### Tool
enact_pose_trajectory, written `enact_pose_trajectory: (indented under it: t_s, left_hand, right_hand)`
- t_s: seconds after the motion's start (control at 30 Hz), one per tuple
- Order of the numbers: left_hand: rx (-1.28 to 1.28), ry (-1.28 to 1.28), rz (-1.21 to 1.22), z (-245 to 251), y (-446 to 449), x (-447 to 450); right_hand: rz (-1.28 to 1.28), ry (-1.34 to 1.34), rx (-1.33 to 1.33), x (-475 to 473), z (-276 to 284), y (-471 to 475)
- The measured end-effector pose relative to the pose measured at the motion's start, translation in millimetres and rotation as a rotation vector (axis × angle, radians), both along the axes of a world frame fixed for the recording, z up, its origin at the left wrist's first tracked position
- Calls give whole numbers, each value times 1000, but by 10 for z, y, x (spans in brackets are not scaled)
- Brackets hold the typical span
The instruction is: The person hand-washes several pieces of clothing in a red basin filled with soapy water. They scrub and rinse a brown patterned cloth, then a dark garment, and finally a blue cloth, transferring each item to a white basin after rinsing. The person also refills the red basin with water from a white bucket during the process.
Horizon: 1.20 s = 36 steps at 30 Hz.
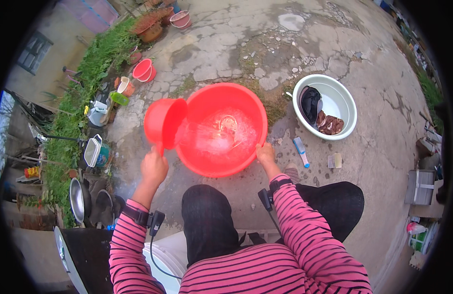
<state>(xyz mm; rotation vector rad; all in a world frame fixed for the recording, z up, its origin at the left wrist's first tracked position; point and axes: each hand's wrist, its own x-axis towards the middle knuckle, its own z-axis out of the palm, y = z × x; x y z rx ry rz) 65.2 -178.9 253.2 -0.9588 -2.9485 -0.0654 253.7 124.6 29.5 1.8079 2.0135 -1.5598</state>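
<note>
My left hand [154, 166] grips the handle of a red plastic water dipper [156, 119]. The dipper is tipped to the right, and water [200, 136] streams from its mouth into a large red plastic basin [251, 110]. Splashing water covers the basin's bottom. My right hand [266, 152] holds the basin's rim at its lower right. To the right stands a pale green-white basin [349, 99] holding a dark cloth [310, 103] and a brown patterned cloth [330, 123]. A blue-and-white brush [301, 150] and a block of soap [334, 160] lie on the concrete.
A white bucket [169, 253] stands by my left leg. Along the weedy left edge are a small red bucket [144, 70], a green bottle [119, 98], a white-rimmed bucket [96, 152] and a metal bowl [77, 200]. A grey container [420, 187] is at the far right on cracked concrete [380, 121].
</note>
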Motion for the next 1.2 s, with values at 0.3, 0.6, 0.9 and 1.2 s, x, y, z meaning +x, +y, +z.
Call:
enact_pose_trajectory:
  t_s: [0.3, 0.6, 0.9, 1.2]
  left_hand:
    - [-84, 257, -46, 580, 184, 176]
    - [637, -324, 294, 1159, -1137, 513]
    - [951, -280, 809, 1565, -2962, 2341]
    - [330, -303, 1175, 1113, -3595, 3412]
  right_hand:
    - [-4, 4, -114, 61, 415, 5]
    - [67, -26, -46, 55, 378, 78]
    - [107, -43, 22, 95, 483, 32]
    - [119, -60, -38, 55, 383, 55]
